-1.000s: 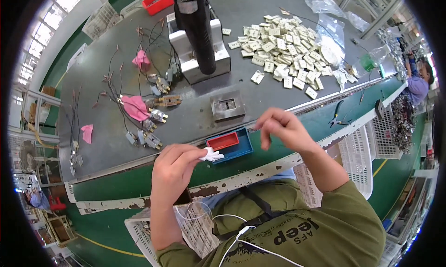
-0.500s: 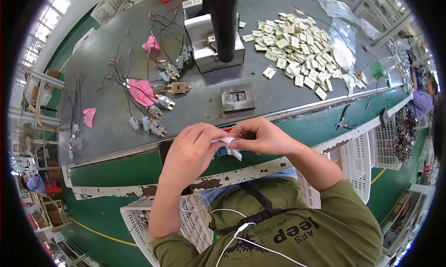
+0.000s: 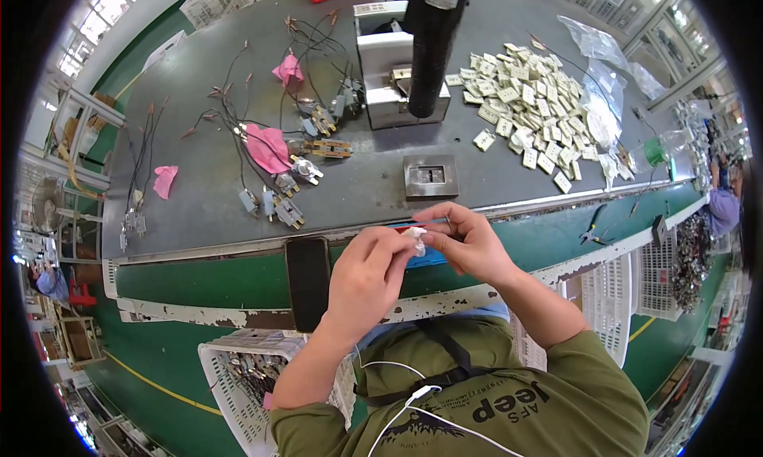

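White part (image 3: 415, 236), small and pale, sits pinched between both hands just in front of the near edge of the bench (image 3: 207, 187); its exact shape is too small to tell. Left hand (image 3: 367, 278) is curled, its thumb and fingertips closed on the part from the left. Right hand (image 3: 469, 242) meets it from the right, fingers bent and pressed together on the same piece, so the two hands touch around it.

Beside the left hand, a dark phone (image 3: 307, 280) lies on the bench's green ledge. Behind the hands, on the bench top, rests a square metal block (image 3: 430, 176). Farther back stands a press (image 3: 397, 60) with a black column. Right of the press spreads a heap of pale plugs (image 3: 528, 99). Left of the block lie wired connectors (image 3: 294, 179) and pink rags (image 3: 266, 145). Below the ledge, by the left forearm, is a white basket (image 3: 230, 377).
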`<state>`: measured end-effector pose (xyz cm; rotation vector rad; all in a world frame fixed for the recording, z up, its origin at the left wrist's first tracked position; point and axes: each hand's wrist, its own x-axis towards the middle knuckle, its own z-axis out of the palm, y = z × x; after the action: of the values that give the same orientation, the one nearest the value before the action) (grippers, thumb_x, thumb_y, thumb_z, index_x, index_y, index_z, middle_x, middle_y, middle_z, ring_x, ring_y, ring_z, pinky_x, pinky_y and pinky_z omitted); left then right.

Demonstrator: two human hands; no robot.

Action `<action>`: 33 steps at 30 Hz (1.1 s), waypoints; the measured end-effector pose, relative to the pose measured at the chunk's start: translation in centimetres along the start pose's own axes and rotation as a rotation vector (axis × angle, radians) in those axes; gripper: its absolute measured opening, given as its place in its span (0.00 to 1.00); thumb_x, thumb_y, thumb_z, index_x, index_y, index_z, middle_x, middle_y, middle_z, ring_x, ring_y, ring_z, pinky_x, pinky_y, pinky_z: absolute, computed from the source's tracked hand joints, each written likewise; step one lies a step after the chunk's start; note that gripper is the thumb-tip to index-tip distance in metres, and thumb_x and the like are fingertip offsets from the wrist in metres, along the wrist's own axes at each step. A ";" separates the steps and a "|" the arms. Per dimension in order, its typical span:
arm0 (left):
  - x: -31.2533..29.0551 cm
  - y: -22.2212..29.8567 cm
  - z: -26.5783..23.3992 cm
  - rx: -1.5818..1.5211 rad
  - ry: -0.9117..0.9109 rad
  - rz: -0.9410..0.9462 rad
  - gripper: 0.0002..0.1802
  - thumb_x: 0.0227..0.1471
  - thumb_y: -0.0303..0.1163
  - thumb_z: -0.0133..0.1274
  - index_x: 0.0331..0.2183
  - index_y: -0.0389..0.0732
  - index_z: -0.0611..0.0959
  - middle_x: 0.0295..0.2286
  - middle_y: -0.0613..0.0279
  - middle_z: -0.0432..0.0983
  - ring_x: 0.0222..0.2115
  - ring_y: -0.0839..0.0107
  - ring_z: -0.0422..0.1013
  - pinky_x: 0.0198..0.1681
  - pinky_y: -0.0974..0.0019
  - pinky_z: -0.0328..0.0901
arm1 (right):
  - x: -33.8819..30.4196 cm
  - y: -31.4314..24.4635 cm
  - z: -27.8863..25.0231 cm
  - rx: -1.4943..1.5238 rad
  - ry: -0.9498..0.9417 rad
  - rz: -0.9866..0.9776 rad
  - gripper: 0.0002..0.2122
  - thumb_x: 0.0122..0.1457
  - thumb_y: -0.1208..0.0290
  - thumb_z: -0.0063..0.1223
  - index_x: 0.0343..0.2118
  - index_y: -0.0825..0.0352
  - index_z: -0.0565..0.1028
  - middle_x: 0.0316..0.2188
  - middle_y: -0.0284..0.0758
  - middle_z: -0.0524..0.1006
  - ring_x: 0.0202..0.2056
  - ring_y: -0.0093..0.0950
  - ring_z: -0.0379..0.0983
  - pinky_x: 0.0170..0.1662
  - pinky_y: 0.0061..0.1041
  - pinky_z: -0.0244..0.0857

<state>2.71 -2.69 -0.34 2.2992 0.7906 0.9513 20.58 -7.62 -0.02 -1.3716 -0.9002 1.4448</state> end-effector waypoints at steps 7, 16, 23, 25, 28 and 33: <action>0.4 -1.4 0.0 0.019 0.027 0.091 0.14 0.40 0.24 0.60 0.34 0.43 0.79 0.28 0.65 0.73 0.26 0.65 0.72 0.28 0.66 0.67 | 0.2 0.0 -0.5 -0.109 -0.128 0.006 0.09 0.57 0.68 0.54 0.38 0.66 0.75 0.22 0.25 0.76 0.15 0.09 0.59 0.15 0.12 0.49; -0.1 -1.2 0.8 0.113 0.059 0.131 0.15 0.39 0.21 0.58 0.34 0.43 0.80 0.29 0.64 0.73 0.27 0.65 0.72 0.30 0.66 0.68 | 0.4 1.3 0.0 -0.042 0.064 -0.011 0.10 0.58 0.69 0.53 0.40 0.67 0.75 0.24 0.27 0.77 0.16 0.09 0.60 0.16 0.11 0.50; 0.4 -1.3 0.4 0.055 0.014 0.122 0.16 0.37 0.23 0.60 0.34 0.43 0.80 0.28 0.65 0.73 0.27 0.67 0.72 0.31 0.65 0.68 | 0.0 0.6 0.2 0.003 -0.042 0.016 0.08 0.55 0.74 0.56 0.38 0.68 0.75 0.23 0.28 0.77 0.15 0.09 0.61 0.15 0.11 0.50; 0.9 -1.2 0.2 0.056 -0.002 0.146 0.16 0.36 0.24 0.61 0.33 0.44 0.81 0.27 0.66 0.72 0.27 0.67 0.72 0.30 0.66 0.67 | 0.3 1.4 -0.5 -0.006 -0.040 0.018 0.09 0.55 0.71 0.57 0.37 0.67 0.76 0.22 0.25 0.75 0.16 0.10 0.60 0.16 0.12 0.49; 1.0 -1.7 -0.5 0.074 -0.057 0.224 0.17 0.36 0.25 0.61 0.34 0.45 0.80 0.26 0.66 0.72 0.26 0.67 0.72 0.29 0.66 0.67 | 0.5 1.3 -1.2 -0.100 -0.141 0.056 0.08 0.55 0.70 0.57 0.36 0.66 0.77 0.21 0.24 0.74 0.17 0.10 0.60 0.17 0.12 0.51; 0.6 -1.8 -0.3 0.138 -0.034 0.275 0.19 0.33 0.25 0.63 0.34 0.45 0.81 0.26 0.66 0.74 0.26 0.68 0.73 0.28 0.67 0.68 | 1.1 0.5 -1.8 -0.116 -0.241 0.096 0.08 0.54 0.69 0.58 0.33 0.67 0.77 0.20 0.25 0.73 0.16 0.11 0.59 0.18 0.13 0.50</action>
<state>2.28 -1.01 -1.09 2.5849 0.5493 0.9982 22.35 -6.86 -1.03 -1.3599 -1.0993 1.6797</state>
